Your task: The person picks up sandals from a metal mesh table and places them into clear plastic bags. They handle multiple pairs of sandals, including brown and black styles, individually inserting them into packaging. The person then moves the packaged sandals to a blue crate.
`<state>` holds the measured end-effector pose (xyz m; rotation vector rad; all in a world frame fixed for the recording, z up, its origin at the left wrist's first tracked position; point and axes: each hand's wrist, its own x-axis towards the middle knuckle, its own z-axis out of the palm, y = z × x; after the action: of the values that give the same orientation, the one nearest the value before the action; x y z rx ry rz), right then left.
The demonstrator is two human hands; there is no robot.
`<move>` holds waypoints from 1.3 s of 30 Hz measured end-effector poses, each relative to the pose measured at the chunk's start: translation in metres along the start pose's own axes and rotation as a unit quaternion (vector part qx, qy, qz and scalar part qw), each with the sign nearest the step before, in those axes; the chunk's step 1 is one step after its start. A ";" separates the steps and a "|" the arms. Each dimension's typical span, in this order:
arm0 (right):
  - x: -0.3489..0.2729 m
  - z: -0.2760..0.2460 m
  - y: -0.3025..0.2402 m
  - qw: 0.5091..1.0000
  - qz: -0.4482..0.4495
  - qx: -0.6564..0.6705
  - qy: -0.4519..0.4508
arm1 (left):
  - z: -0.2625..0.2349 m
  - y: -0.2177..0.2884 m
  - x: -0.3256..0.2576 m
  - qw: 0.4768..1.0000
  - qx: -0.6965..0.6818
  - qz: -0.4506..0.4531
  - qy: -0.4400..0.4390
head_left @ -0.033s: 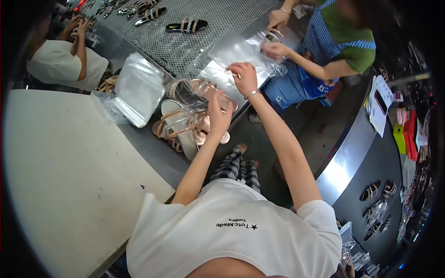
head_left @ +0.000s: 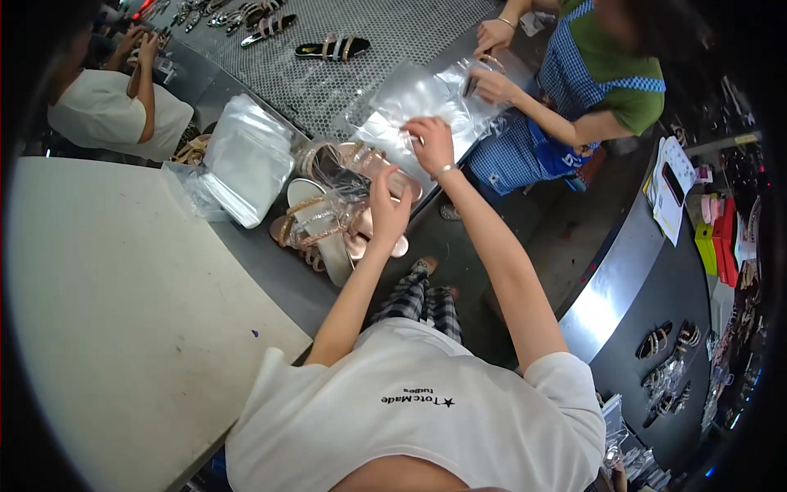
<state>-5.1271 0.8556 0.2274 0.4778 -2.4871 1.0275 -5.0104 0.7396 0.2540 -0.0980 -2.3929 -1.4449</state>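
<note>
My left hand [head_left: 388, 211] is closed around the heel end of a rose-gold sandal [head_left: 373, 161], fingers on its insole and thumb by the edge. Ahead and to the right, my right hand [head_left: 430, 146] hovers over clear plastic sheeting [head_left: 402, 102], its fingers curved and apart with nothing visible in them. Beneath and left of my left hand lies a heap of metallic strappy sandals [head_left: 316, 225], some with clear wrapping among their straps. A stack of clear plastic bags [head_left: 250, 160] lies left of the heap.
Across the corner, a co-worker in a blue checked apron [head_left: 525, 148] handles a sandal [head_left: 484, 70] over the plastic. A black sandal [head_left: 332, 48] lies on the patterned table [head_left: 393, 29]. A white tabletop [head_left: 123, 303] is at left; another person [head_left: 115, 111] works beyond it.
My right hand has shifted slightly down, its fingers a little more bent. The co-worker's hands and sandal have turned slightly. My left hand stays at the rose-gold sandal.
</note>
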 end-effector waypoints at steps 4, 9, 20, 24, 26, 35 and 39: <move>-0.018 0.035 -0.018 0.995 -0.073 -0.007 -0.060 | -0.019 0.000 0.014 0.998 -0.021 -0.014 0.057; -0.027 0.036 -0.009 0.986 -0.072 -0.019 -0.152 | 0.013 0.002 0.063 0.989 0.113 0.092 0.025; -0.298 -0.109 -0.118 0.957 0.284 -0.052 -0.008 | 0.032 -0.070 0.045 0.965 0.218 0.088 -0.117; -0.472 -0.133 -0.179 0.764 0.643 0.000 -0.049 | 0.029 -0.008 0.005 0.967 0.151 0.193 -0.072; -0.559 -0.128 -0.224 0.640 0.768 -0.029 0.014 | 0.045 0.019 -0.049 0.971 0.090 0.193 -0.109; -0.802 -0.026 -0.426 0.394 0.829 0.123 0.377 | 0.107 0.024 -0.404 0.750 0.003 0.025 -0.661; -0.866 -0.029 -0.471 0.326 0.817 0.076 0.469 | 0.095 0.062 -0.566 0.598 -0.004 0.022 -0.801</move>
<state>-4.1620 0.6957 0.1003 -2.3579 -0.8724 1.2335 -4.4889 0.9181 0.0827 -2.3446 -3.3450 -1.4492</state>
